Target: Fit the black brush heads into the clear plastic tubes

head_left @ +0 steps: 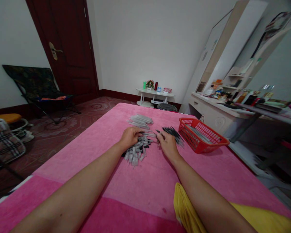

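My left hand (131, 137) is closed, its fingertips pinching one end of a thin, translucent pen barrel (149, 134). The barrel's other end reaches the fingers of my right hand (167, 144), also closed. A dark, slim tip (158, 131) sticks out at the right fingers; whether it belongs to the barrel or to a separate piece is unclear. Below and between the hands lies a heap of small clear and black pen caps (135, 154). Beyond them is a stack of pale translucent barrels (140, 121). Several dark, slim pen pieces (172, 133) lie just right of my right hand.
A red plastic basket (200, 150) holding pale sticks stands at the right of the pink-covered table (87, 155). Yellow cloth (188, 210) lies by my right forearm. Farther off are a folding chair (36, 84), a small white stand (155, 93) and a cluttered dresser (213, 108).
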Tool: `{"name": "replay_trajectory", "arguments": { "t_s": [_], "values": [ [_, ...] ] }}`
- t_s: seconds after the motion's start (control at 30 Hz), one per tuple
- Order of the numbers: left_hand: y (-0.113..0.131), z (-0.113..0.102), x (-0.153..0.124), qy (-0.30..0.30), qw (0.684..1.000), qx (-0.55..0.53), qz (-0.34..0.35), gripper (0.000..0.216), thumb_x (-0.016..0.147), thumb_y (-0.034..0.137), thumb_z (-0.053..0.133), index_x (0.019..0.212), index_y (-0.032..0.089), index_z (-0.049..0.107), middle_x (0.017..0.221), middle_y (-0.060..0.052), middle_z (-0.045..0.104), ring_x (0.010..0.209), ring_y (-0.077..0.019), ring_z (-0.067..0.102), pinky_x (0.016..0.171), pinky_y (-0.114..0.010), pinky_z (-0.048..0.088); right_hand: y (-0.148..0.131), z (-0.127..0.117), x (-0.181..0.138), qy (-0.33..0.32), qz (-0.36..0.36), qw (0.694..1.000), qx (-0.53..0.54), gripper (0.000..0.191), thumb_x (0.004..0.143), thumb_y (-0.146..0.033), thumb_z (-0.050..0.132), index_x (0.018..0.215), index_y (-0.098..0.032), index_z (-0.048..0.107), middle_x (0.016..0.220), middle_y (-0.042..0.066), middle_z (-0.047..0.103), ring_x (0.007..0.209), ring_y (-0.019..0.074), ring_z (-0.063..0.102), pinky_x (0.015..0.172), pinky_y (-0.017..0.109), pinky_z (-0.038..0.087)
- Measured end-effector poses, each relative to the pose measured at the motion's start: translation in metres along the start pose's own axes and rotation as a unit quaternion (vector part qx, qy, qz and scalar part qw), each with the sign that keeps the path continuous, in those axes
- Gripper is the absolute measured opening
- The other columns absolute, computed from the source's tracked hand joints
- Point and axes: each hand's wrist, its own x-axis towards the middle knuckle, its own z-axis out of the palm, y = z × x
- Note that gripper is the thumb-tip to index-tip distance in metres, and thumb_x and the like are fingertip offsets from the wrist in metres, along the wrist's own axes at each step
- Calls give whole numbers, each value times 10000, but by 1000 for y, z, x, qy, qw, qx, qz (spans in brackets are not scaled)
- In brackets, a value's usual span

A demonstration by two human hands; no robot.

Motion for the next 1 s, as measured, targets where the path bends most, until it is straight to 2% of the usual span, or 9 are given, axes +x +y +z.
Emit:
{"name": "replay_trajectory", "arguments": {
  "t_s": [0.07, 0.2, 0.27, 0.4, 0.53, 0.6, 0.77, 0.9, 1.0],
  "values": [
    [0, 0, 0, 1, 1000, -4, 4, 281, 761, 128, 576, 990, 216, 711, 959, -44, 719, 882, -185, 649, 790, -277, 495, 1, -1, 0, 1, 5, 1000, -4, 322, 869, -409, 419, 674, -196, 560, 567, 13, 597, 515, 145, 563, 486, 223, 392],
    [-1, 1, 0, 9, 1000, -8, 6, 291, 753, 118, 582, 997, 215, 708, 963, -45, 718, 885, -185, 649, 792, -277, 495, 1, 0, 2, 20, -3, 999, 26, 180, 795, -363, 535, 772, -188, 572, 691, 23, 649, 578, 148, 597, 499, 220, 419],
    [-2, 1, 0, 8, 1000, -6, 10, 291, 752, 111, 579, 991, 214, 710, 950, -45, 719, 877, -184, 650, 791, -278, 495, 1, 0, 1, -1, 3, 999, 37, 210, 818, -363, 498, 724, -187, 561, 636, 10, 633, 515, 134, 578, 474, 217, 414],
    [-1, 1, 0, 7, 1000, -2, 18, 292, 756, 109, 572, 992, 212, 710, 948, -48, 719, 873, -185, 649, 792, -283, 493, 0, 0, 0, -47, 37, 997, 39, 407, 877, -460, 387, 619, -186, 542, 489, -4, 566, 383, 122, 518, 412, 220, 389],
    [-1, 0, 0, 10, 1000, 3, 9, 286, 758, 116, 570, 989, 211, 710, 955, -47, 719, 877, -187, 648, 788, -280, 493, -1, 1, 0, -23, 41, 996, 75, 281, 825, -441, 486, 762, -181, 571, 586, -1, 608, 446, 133, 566, 403, 211, 406],
    [0, 0, 0, 8, 1000, -1, 14, 287, 759, 115, 567, 989, 209, 710, 963, -46, 718, 887, -186, 647, 793, -279, 492, -1, 1, 0, -17, 35, 996, 86, 242, 807, -414, 518, 757, -180, 559, 608, -2, 612, 471, 131, 577, 409, 203, 415],
    [1, 0, -1, 1, 1000, -2, 14, 301, 760, 115, 563, 1004, 220, 704, 976, -37, 716, 909, -181, 644, 804, -274, 489, -1, 0, 0, -62, 58, 994, 76, 466, 882, -508, 364, 606, -171, 528, 468, -5, 552, 362, 105, 508, 385, 195, 386],
    [1, -1, -1, 2, 1000, 1, 17, 300, 761, 118, 565, 1008, 219, 703, 969, -42, 717, 896, -181, 646, 792, -273, 490, -4, -1, 2, -32, 42, 994, 101, 358, 843, -473, 470, 667, -167, 537, 522, -8, 582, 403, 110, 539, 395, 191, 399],
    [2, -1, -1, -4, 999, 5, 32, 309, 766, 115, 561, 1020, 224, 700, 981, -43, 715, 912, -184, 646, 804, -278, 489, -6, -1, 1, -34, 52, 993, 102, 372, 848, -461, 451, 628, -168, 519, 485, -12, 556, 349, 104, 497, 339, 190, 353]
  ]
}}
